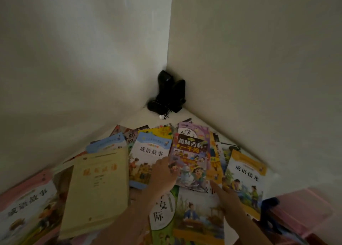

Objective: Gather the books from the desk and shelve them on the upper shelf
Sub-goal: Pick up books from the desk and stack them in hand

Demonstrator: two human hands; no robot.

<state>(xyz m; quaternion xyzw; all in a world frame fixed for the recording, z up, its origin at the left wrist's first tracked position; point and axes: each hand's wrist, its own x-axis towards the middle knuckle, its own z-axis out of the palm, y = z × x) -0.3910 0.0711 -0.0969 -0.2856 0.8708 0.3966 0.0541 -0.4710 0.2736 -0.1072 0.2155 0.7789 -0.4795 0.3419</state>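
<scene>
Several colourful children's books lie scattered and overlapping on the desk (140, 118), which sits in a corner between two walls. My left hand (162, 176) reaches in from below and grips the left edge of a purple cartoon-covered book (190, 159) that lies on top of the pile. My right hand (227, 198) lies with straight fingers on the books just below that book's lower right corner. A plain yellow book (98, 189) lies to the left, a blue-bordered book (148, 152) beside my left hand, and an orange-bordered book (246, 180) to the right.
Two black speaker-like objects with a cable (170, 94) stand in the far corner. White walls close in on the left and right. A pink edge (299, 207) and a dark blue object (270, 205) are at the right.
</scene>
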